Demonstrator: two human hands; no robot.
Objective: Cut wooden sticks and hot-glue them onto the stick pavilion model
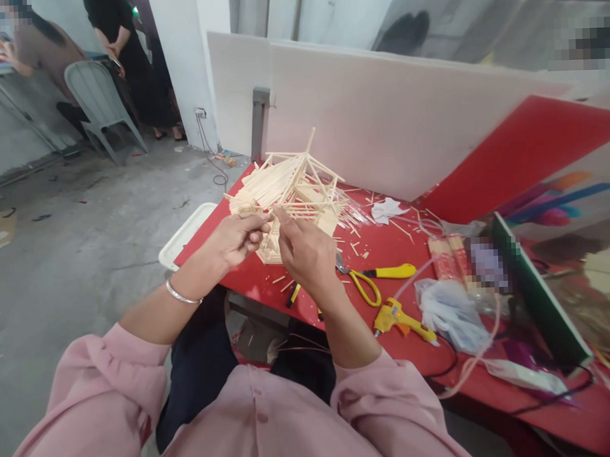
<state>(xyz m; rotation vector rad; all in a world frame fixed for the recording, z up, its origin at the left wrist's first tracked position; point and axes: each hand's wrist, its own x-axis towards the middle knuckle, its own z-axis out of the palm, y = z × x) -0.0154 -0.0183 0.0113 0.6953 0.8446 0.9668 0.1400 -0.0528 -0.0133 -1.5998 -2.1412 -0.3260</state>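
Well, the left hand has its fingers bent in, with the thumb and first finger pinched close. The right hand is just beside it with its fingers bent too, but its thumb is hidden, so I cannot tell how narrow its grip is. I also cannot tell if they hold some tiny thing. The hands are likely this close so that both can work on one small spot. Just past the fingers is the model, made of thin sticks, with a slanted roof. It is on the red surface, near the front corner, maybe so it is easy to reach. Loose sticks lie to its right, and a white tissue is farther back. Nearer are the cutters, the knife and the glue gun. Their yellow handles point right, perhaps so the right hand can grab them fast. A clear bag is just beside the gun. Behind it all, a big white board stands on edge, maybe to save room. Far off to the left, one person sits on a chair and another person stands near
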